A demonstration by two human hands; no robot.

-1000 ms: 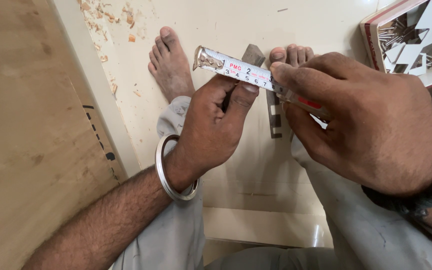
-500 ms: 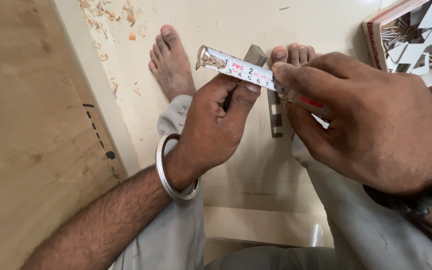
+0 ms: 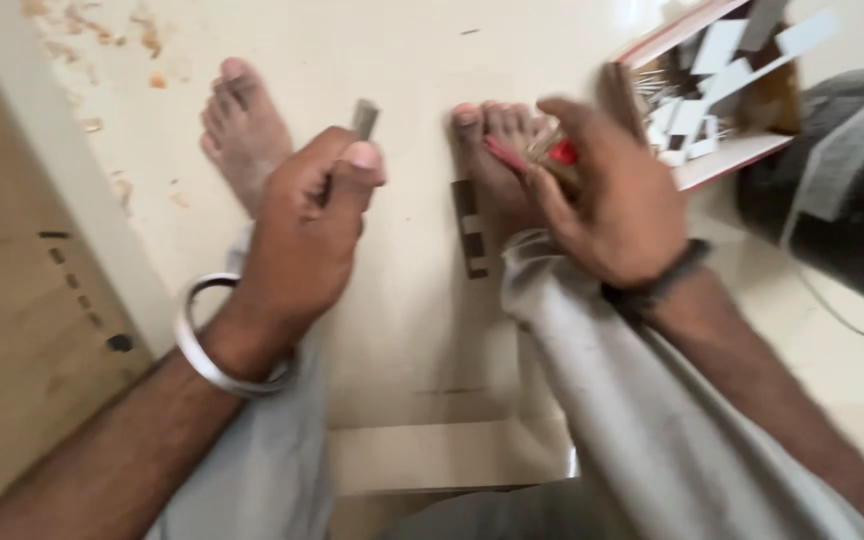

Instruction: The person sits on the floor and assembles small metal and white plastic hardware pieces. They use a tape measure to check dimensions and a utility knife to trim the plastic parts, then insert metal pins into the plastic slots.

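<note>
My left hand (image 3: pixel 307 225), with a metal bangle on the wrist, is closed around a small grey flat piece (image 3: pixel 365 118) that sticks up past the thumb. To the right, my right hand (image 3: pixel 612 200) is blurred and grips a red tape measure (image 3: pixel 555 155) above my right foot (image 3: pixel 497 150). No blade shows between the hands. A dark narrow strip (image 3: pixel 469 228) lies on the pale floor between my legs, beside the right foot. My left foot (image 3: pixel 242 130) rests just beyond the left hand.
An open box (image 3: pixel 712 160) with white pieces and thin nails stands at the top right, next to a dark bag (image 3: pixel 832 190). A wooden board (image 3: pixel 12 330) with a pale edge runs down the left. Sawdust is scattered at the top left.
The tape blade stretched between both hands is gone from view. My right hand has swung right with the tape measure, and my left hand keeps the grey piece. The view has shifted.
</note>
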